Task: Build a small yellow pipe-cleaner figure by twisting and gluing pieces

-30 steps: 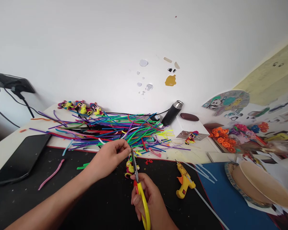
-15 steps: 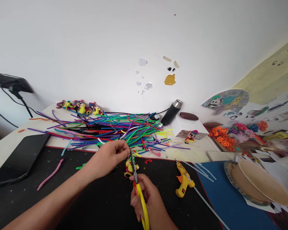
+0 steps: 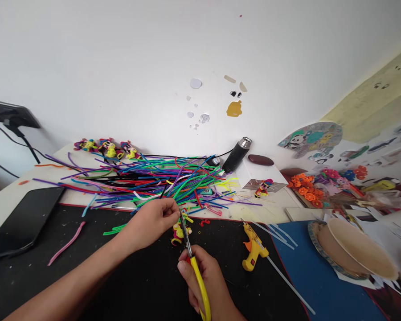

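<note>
Pinched fingertips of my left hand point(image 3: 158, 218) meet at the tip of the scissors; whatever they hold is too small to make out. My right hand point(image 3: 209, 278) is wrapped round the yellow handles of the scissors point(image 3: 196, 276), whose blades point up and away toward my left fingertips. Behind the blades, on the black mat point(image 3: 137, 285), lies a small yellow and red figure point(image 3: 177, 233), partly hidden. A big heap of coloured pipe cleaners point(image 3: 160, 178) spreads beyond both hands.
A yellow glue gun point(image 3: 253, 249) lies right of my right hand. A phone point(image 3: 23, 220) and a pink strip point(image 3: 67, 244) are at the left. Farther back stand a black flask point(image 3: 236, 156) and a white box point(image 3: 250, 171). Bowls point(image 3: 357, 245) sit at the right.
The whole view has shifted slightly. The fingers of my right hand have moved a little on the scissors' handles, and the blades look closer together. My left hand keeps its pinch.
</note>
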Demonstrator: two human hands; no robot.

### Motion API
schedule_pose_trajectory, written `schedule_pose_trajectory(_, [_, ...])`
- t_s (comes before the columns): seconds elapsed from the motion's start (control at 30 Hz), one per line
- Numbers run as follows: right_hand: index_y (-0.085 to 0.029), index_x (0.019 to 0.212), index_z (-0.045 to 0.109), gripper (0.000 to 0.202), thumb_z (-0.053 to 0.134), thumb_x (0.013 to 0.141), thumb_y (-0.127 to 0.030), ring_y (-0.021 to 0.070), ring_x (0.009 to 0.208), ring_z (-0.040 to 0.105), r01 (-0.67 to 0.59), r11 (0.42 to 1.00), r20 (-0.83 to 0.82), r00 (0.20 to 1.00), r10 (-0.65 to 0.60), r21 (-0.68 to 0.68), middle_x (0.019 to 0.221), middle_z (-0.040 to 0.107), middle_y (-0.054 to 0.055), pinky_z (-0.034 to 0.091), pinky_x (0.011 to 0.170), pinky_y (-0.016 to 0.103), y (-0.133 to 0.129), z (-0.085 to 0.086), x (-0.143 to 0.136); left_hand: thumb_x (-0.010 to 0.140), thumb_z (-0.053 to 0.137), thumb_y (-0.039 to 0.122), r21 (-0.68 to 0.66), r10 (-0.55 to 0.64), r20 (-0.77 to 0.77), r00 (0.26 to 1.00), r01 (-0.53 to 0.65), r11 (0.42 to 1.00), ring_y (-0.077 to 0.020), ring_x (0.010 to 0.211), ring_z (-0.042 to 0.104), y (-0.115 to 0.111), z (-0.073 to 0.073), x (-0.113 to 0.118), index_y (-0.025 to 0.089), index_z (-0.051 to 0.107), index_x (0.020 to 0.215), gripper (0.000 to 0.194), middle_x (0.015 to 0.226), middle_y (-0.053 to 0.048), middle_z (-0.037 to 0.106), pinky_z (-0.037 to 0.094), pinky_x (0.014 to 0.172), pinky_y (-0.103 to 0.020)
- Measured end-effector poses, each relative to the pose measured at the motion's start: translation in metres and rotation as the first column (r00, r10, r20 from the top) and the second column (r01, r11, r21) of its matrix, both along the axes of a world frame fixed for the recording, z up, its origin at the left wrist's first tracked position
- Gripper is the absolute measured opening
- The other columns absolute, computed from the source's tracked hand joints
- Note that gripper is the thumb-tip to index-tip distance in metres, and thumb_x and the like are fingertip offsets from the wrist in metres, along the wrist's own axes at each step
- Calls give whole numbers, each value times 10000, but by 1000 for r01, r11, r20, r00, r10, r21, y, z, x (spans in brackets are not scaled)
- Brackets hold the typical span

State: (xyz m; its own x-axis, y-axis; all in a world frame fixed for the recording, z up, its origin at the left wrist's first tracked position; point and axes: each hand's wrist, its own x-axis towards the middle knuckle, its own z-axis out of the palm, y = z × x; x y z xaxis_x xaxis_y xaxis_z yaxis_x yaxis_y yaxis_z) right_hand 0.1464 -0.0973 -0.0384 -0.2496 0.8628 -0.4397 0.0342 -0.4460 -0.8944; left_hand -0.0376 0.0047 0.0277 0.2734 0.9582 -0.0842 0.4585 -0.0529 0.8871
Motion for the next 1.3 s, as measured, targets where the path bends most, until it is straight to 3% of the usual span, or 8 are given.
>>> schedule_pose_trajectory(0.43, [-234,872,499,702,712,680,-875,26,250,249,44,990,94,995,-32,-135,485,351,-154,187,237,153,-12,5,4,754,603,384,-39,15,-39,999,-17,999,-174,544,483,-8,-14,17,226,624,637,198,553,33,564,289,514,-268])
schedule_pose_trajectory(0.63, [-229,876,509,661,732,700,-825,17,246,251,55,986,97,994,-40,-160,518,386,-147,196,232,153,-17,4,4,778,578,377,-64,-39,-63,997,35,997,-181,575,490,-9,-18,19,224,621,680,186,592,23,588,325,545,-269])
schedule_pose_trajectory(0.93, [-239,894,489,771,695,618,-929,30,225,223,109,980,30,994,-106,-165,452,358,-163,155,202,150,-19,-17,5,745,584,303,-47,-96,-179,979,89,995,-176,573,502,3,-7,31,236,583,643,122,587,34,582,305,543,-267])
schedule_pose_trajectory(1.07, [-237,911,488,730,707,667,-889,28,223,211,128,978,-2,991,-130,-165,450,363,-166,169,210,151,-20,-24,7,777,571,262,-77,-152,-299,942,135,988,-172,617,517,8,-3,38,232,556,666,116,638,34,592,320,566,-264])
schedule_pose_trajectory(1.3, [-235,936,478,687,720,713,-838,42,207,253,129,980,-92,985,-144,-151,464,437,-147,184,206,157,-18,-24,10,776,575,192,-118,-212,-358,909,181,976,-165,618,543,19,-4,46,228,576,661,120,637,36,617,340,559,-260])
